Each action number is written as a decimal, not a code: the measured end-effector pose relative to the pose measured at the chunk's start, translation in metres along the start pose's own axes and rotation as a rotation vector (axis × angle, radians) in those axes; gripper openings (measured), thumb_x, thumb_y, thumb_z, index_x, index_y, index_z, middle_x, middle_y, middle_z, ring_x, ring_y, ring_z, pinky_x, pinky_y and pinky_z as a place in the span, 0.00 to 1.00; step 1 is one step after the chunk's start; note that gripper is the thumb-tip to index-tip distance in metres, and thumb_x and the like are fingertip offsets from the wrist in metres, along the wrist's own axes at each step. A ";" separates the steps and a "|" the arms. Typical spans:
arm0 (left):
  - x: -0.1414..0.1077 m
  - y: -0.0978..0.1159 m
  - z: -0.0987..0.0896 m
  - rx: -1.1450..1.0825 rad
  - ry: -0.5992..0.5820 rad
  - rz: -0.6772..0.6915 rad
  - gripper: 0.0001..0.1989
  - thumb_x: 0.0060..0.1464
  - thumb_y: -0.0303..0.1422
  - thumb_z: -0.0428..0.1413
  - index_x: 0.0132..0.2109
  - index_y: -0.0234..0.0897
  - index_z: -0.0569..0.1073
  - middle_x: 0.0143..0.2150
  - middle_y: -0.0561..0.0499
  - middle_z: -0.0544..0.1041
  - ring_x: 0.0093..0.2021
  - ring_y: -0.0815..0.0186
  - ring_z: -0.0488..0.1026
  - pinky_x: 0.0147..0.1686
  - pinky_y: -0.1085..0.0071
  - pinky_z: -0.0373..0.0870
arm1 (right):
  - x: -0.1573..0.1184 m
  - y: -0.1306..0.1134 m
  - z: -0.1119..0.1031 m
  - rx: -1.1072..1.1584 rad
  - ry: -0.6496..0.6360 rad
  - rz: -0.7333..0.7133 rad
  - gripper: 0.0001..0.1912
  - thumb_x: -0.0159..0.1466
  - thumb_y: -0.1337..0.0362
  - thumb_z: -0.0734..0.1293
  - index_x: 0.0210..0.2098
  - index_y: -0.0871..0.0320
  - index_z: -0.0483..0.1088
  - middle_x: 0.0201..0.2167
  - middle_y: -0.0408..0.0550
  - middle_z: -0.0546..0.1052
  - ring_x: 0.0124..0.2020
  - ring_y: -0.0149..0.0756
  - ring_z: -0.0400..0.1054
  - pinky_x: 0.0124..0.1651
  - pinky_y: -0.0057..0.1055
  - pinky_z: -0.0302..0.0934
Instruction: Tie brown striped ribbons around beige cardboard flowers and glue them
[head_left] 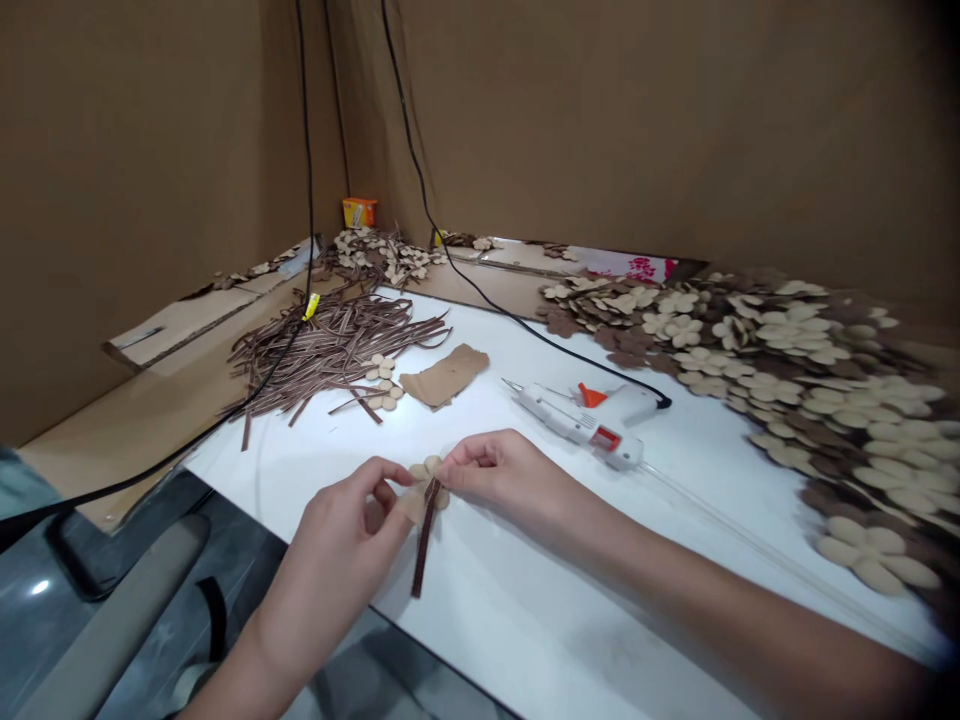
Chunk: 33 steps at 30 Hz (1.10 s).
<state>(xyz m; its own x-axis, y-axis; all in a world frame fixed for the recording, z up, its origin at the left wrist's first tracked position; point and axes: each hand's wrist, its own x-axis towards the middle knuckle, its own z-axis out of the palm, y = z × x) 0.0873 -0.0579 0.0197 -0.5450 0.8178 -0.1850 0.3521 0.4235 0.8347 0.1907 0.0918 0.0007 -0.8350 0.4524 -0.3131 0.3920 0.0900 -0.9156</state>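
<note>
Near the front edge of the white board [517, 580], a beige flower [427, 468] lies between my two hands. A dark brown striped strip [424, 550] runs from the flower's middle toward me. My left hand [352, 530] pinches the flower's left side between thumb and fingers. At its upper right, my right hand [491, 468] has thumb and fingertips closed at the top end of the strip. The fingertips hide part of the flower. A white glue gun [574, 420] with a red trigger lies behind my right forearm, its nozzle pointing left.
A heap of striped strips [330, 345] lies back left, beside a brown cardboard piece [446, 376] and small flowers [381, 368]. Beige and brown flowers [795, 330] pile up along the right. A black cable [420, 170] hangs across to the glue gun. Cardboard walls stand behind.
</note>
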 end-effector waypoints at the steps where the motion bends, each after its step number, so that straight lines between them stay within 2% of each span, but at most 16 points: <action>1: 0.001 0.001 0.000 0.034 -0.011 0.004 0.12 0.54 0.42 0.50 0.37 0.39 0.70 0.23 0.57 0.67 0.21 0.71 0.62 0.21 0.77 0.53 | 0.000 0.000 0.000 0.005 -0.003 -0.004 0.13 0.54 0.55 0.66 0.27 0.61 0.70 0.18 0.40 0.65 0.20 0.26 0.54 0.22 0.24 0.46; 4: 0.005 0.002 0.000 0.057 -0.054 0.009 0.14 0.54 0.43 0.50 0.34 0.38 0.73 0.19 0.57 0.63 0.21 0.70 0.59 0.22 0.76 0.52 | 0.000 0.000 0.000 0.030 -0.009 -0.013 0.11 0.54 0.58 0.66 0.27 0.61 0.71 0.20 0.41 0.68 0.22 0.27 0.57 0.24 0.25 0.48; 7: 0.010 0.001 0.001 -0.010 -0.091 -0.027 0.14 0.51 0.43 0.53 0.33 0.36 0.74 0.18 0.58 0.59 0.21 0.71 0.55 0.21 0.77 0.49 | -0.002 -0.002 0.001 0.054 -0.017 -0.015 0.08 0.53 0.61 0.66 0.27 0.61 0.71 0.21 0.42 0.69 0.23 0.28 0.58 0.25 0.25 0.49; 12: 0.013 -0.001 0.003 -0.026 -0.081 -0.069 0.14 0.48 0.42 0.54 0.30 0.34 0.75 0.17 0.60 0.53 0.20 0.72 0.50 0.20 0.77 0.45 | -0.007 -0.008 0.002 0.078 -0.013 -0.011 0.08 0.53 0.60 0.66 0.26 0.60 0.71 0.20 0.40 0.68 0.21 0.27 0.57 0.23 0.24 0.47; 17: 0.013 -0.008 0.007 -0.013 -0.055 -0.047 0.14 0.50 0.41 0.53 0.30 0.34 0.74 0.17 0.59 0.55 0.20 0.72 0.51 0.19 0.77 0.46 | -0.012 -0.013 0.003 -0.004 0.006 0.002 0.07 0.54 0.62 0.65 0.26 0.60 0.70 0.19 0.38 0.62 0.19 0.24 0.52 0.20 0.23 0.43; 23: 0.019 -0.018 0.008 -0.013 -0.085 -0.057 0.16 0.50 0.44 0.52 0.31 0.34 0.73 0.19 0.58 0.58 0.21 0.71 0.54 0.20 0.77 0.48 | -0.012 -0.011 0.004 -0.019 -0.005 -0.044 0.09 0.58 0.60 0.64 0.27 0.59 0.71 0.21 0.40 0.68 0.22 0.25 0.57 0.22 0.22 0.48; 26: 0.021 -0.021 0.006 -0.034 -0.107 -0.070 0.14 0.50 0.42 0.53 0.31 0.34 0.73 0.20 0.58 0.58 0.21 0.72 0.53 0.20 0.77 0.47 | -0.012 -0.011 0.000 -0.180 0.052 -0.170 0.09 0.61 0.60 0.62 0.31 0.57 0.72 0.26 0.42 0.73 0.26 0.29 0.62 0.27 0.25 0.55; 29: 0.022 -0.023 0.006 -0.078 -0.115 -0.080 0.12 0.49 0.40 0.54 0.30 0.34 0.72 0.19 0.59 0.56 0.21 0.73 0.50 0.19 0.78 0.44 | -0.007 -0.005 -0.008 -0.454 0.142 -0.440 0.11 0.62 0.65 0.59 0.41 0.57 0.71 0.37 0.47 0.74 0.37 0.35 0.66 0.40 0.32 0.60; 31: 0.022 -0.025 0.006 -0.109 -0.123 -0.081 0.11 0.49 0.39 0.55 0.31 0.34 0.71 0.18 0.60 0.53 0.20 0.74 0.48 0.18 0.78 0.43 | -0.003 0.002 -0.013 -0.602 0.097 -0.639 0.15 0.63 0.68 0.59 0.48 0.57 0.68 0.46 0.51 0.70 0.48 0.39 0.62 0.49 0.36 0.58; 33: 0.023 -0.024 0.006 -0.126 -0.136 -0.089 0.11 0.48 0.39 0.55 0.30 0.34 0.71 0.17 0.61 0.53 0.19 0.74 0.47 0.18 0.77 0.42 | 0.002 0.010 -0.016 -0.705 0.034 -0.739 0.17 0.64 0.67 0.58 0.52 0.56 0.65 0.49 0.53 0.67 0.53 0.40 0.57 0.54 0.39 0.54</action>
<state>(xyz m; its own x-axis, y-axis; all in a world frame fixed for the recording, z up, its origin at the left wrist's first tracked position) 0.0707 -0.0473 -0.0078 -0.4593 0.8278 -0.3221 0.2044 0.4514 0.8686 0.1993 0.1078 -0.0052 -0.9530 0.0961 0.2873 -0.0695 0.8537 -0.5162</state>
